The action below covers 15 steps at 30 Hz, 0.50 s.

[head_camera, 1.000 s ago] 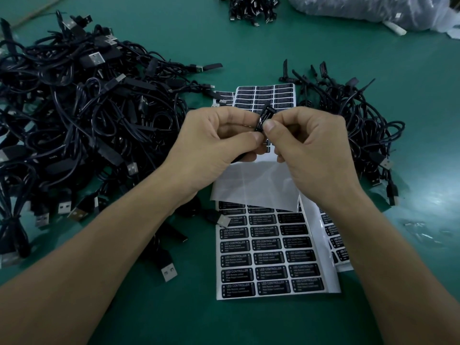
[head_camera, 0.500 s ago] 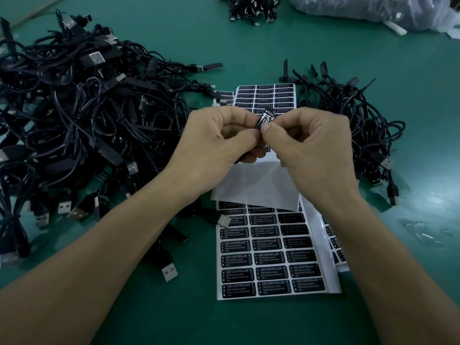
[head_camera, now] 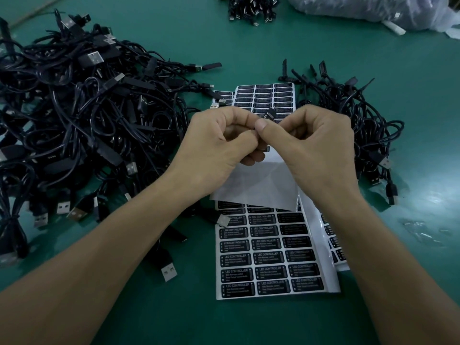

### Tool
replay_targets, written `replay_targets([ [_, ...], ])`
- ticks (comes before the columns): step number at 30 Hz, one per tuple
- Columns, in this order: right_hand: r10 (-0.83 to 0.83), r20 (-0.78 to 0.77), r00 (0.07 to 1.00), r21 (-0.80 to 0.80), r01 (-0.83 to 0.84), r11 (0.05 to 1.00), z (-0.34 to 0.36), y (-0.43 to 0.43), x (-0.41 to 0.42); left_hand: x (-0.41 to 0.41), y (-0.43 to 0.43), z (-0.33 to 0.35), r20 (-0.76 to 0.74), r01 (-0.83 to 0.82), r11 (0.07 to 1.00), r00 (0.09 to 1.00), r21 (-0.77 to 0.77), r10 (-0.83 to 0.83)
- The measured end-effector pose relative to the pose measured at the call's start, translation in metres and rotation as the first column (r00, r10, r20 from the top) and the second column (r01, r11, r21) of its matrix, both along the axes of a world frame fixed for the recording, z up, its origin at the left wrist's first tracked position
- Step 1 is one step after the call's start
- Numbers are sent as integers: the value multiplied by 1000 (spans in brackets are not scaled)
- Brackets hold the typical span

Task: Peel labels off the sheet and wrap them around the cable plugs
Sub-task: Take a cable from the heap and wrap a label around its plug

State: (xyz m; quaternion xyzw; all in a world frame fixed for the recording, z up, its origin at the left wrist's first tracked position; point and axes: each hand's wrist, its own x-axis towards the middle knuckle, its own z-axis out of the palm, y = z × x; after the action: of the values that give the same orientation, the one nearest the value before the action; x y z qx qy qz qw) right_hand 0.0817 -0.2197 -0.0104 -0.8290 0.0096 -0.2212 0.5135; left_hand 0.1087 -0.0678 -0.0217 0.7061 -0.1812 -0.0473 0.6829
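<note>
Your green table [head_camera: 174,317] carries a big tangled heap of black USB cables [head_camera: 74,125] on your left and a smaller heap of black cables [head_camera: 361,125] on your right, both close beside your hands. A clear plastic bag [head_camera: 373,8] lies at the far edge. Between the heaps lies a white sheet of black printed labels [head_camera: 268,260], its bare backing curled up under your hands. Your left hand [head_camera: 219,145] and right hand [head_camera: 313,145], fingers curled, together pinch a small black cable plug [head_camera: 270,113] above the sheet, lettering showing on it.

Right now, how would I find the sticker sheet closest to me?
On the green table, look between the two forearms: a white label sheet lies there. Unlike the far sheet, its black labels read LED CONTROLLER clearly.
</note>
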Motion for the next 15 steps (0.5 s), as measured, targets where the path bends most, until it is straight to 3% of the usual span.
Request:
replay_targets([
  [7, 141, -16, 990, 141, -138, 980, 0, -1, 2, -2, 1, 0, 80, -35, 996, 996, 80, 28],
  [15, 135, 51, 990, 3, -135, 991, -2, 0, 0, -3, 7, 3, 315, -170, 921, 948, 351, 55],
])
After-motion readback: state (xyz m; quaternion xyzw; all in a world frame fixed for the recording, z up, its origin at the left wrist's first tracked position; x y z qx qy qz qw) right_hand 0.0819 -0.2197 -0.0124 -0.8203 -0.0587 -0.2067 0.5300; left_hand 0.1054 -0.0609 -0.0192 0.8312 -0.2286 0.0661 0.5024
